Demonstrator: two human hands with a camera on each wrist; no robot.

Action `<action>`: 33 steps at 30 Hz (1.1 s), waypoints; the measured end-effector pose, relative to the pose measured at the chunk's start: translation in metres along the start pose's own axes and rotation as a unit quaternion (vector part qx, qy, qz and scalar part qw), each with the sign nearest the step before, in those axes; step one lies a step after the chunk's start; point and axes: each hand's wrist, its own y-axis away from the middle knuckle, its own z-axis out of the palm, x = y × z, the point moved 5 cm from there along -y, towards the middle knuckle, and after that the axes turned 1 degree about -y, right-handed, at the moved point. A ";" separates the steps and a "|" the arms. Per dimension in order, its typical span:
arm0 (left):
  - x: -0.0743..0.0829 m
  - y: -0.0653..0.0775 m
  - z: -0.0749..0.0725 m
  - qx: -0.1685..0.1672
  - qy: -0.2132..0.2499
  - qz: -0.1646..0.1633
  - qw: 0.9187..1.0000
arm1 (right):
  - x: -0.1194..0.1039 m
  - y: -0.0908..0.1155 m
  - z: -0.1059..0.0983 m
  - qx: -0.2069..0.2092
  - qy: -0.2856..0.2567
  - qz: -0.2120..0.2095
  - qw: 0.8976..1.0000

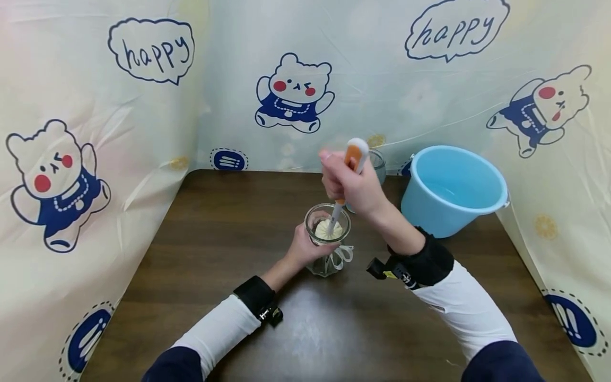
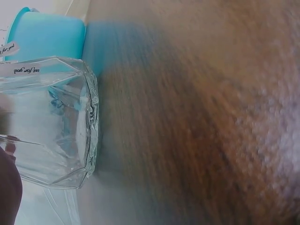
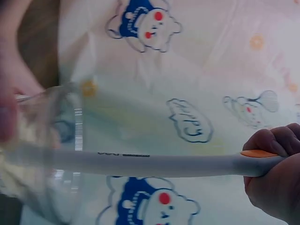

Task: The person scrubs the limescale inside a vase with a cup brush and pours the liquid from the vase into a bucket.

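Note:
Around the neck of a clear glass vase (image 1: 326,269) my left hand (image 1: 302,247) is wrapped, and the vase stands upright or nearly so over the table. A white printed ribbon (image 1: 345,257) is tied in a bow at its side; the faceted glass base (image 2: 56,126) shows in the left wrist view. My right hand (image 1: 354,183) grips the white and orange handle of a bottle brush (image 1: 355,154). The brush slants down into the vase mouth, its cream-coloured head inside the glass. In the right wrist view the long white shaft (image 3: 164,164) runs from the fist into the vase.
A light blue bucket (image 1: 422,204) stands at the back right of the dark wooden table (image 1: 215,239). Behind my right hand is another glass vessel (image 1: 379,165), partly hidden. Patterned cloth (image 1: 229,95) hangs around the table's back and sides.

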 end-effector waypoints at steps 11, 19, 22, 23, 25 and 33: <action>-0.003 -0.004 0.000 -0.006 -0.029 -0.006 1.000 | 0.006 0.013 0.016 -0.032 0.072 -0.018 0.997; -0.040 0.000 0.000 0.007 -0.007 -0.006 1.000 | -0.022 0.013 0.025 -0.034 0.065 -0.076 0.994; -0.040 0.002 -0.001 0.009 -0.014 -0.011 1.000 | -0.002 0.018 0.024 -0.026 0.096 -0.043 0.994; -0.040 0.003 0.000 0.009 -0.018 -0.016 1.000 | 0.005 0.020 0.023 -0.027 0.099 -0.029 0.994; -0.040 0.003 0.001 0.008 -0.022 -0.022 0.999 | 0.013 0.021 0.019 -0.026 0.106 -0.024 0.994; -0.041 0.006 0.004 0.000 -0.008 -0.013 1.000 | -0.014 0.019 0.013 -0.011 0.049 -0.103 0.993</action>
